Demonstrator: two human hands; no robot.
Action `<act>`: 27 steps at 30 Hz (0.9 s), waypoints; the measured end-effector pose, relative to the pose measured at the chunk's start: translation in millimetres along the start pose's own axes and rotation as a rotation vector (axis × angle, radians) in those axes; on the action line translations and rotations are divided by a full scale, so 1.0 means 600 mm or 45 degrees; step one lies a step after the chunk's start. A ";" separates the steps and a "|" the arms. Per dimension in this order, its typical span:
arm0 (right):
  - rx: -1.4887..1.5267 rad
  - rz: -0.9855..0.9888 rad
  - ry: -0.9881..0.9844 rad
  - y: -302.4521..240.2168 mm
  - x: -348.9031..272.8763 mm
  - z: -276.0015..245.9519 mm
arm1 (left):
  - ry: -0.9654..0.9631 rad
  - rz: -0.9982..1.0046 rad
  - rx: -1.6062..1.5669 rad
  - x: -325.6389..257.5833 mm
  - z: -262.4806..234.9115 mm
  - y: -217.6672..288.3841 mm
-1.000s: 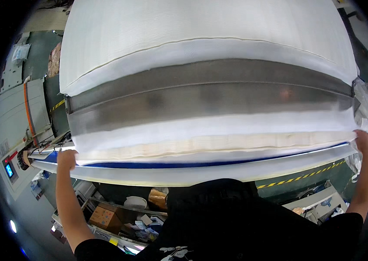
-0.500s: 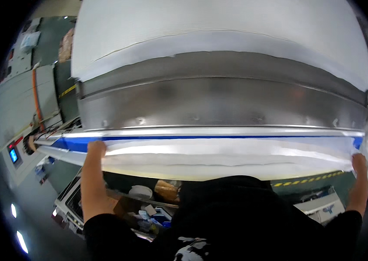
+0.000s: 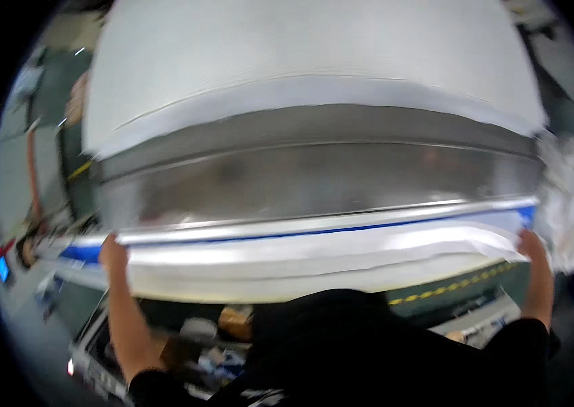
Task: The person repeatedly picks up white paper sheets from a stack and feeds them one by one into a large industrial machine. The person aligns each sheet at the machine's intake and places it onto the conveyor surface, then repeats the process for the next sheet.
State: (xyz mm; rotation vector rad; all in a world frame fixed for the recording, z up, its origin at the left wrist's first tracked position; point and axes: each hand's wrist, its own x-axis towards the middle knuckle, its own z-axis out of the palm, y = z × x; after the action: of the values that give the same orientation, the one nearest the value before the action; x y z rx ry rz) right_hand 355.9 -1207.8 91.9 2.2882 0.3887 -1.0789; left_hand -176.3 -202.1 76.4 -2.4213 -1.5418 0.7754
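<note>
A wide white sheet [image 3: 314, 248], cloth or film, hangs over a long bar [image 3: 341, 220] with a blue strip along it. My left hand [image 3: 113, 254] is closed at the sheet's left edge, just below the bar. At the opposite end my right hand [image 3: 532, 244] is closed on the sheet's corner, where the material bunches into a fold. My fingertips are partly hidden and blurred. Beyond the bar lies a bare grey metal plate [image 3: 321, 180], and white material [image 3: 314, 47] spreads over the surface behind it.
Crumpled white material [image 3: 568, 203] hangs beside my right hand. A machine panel with a small lit screen [image 3: 3, 269] stands at far left. Below the sheet are a white round container [image 3: 199, 330], a box of small items [image 3: 216, 359] and yellow-black floor tape [image 3: 450, 285].
The view has shifted and tilted, so the bar now slopes up to the right. Near my right hand the sheet's edge has lifted into a fold. Both hands stay at its ends.
</note>
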 end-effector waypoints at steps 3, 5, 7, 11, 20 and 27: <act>-0.001 0.071 -0.112 -0.035 -0.018 -0.042 | -0.063 0.132 0.037 -0.030 -0.009 0.057; -0.131 0.033 -0.206 -0.072 -0.014 -0.073 | 0.044 0.108 0.066 -0.055 -0.010 0.076; -0.124 0.026 -0.171 -0.107 -0.018 -0.098 | 0.041 0.134 0.041 -0.060 -0.015 0.087; -0.109 -0.108 -0.091 -0.163 -0.023 -0.131 | 0.061 0.170 0.157 -0.061 -0.015 0.093; -0.101 -0.150 0.175 -0.184 0.027 -0.088 | -0.004 0.129 -0.146 -0.052 0.020 0.074; 0.171 0.171 0.448 -0.272 0.031 -0.084 | 0.168 0.037 -0.615 -0.136 0.030 0.166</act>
State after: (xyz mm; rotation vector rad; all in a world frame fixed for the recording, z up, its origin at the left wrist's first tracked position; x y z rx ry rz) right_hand 319.9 -1047.2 42.0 2.5883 0.2999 -0.6527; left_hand -133.0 -321.4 48.0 -2.7561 -1.8096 0.2546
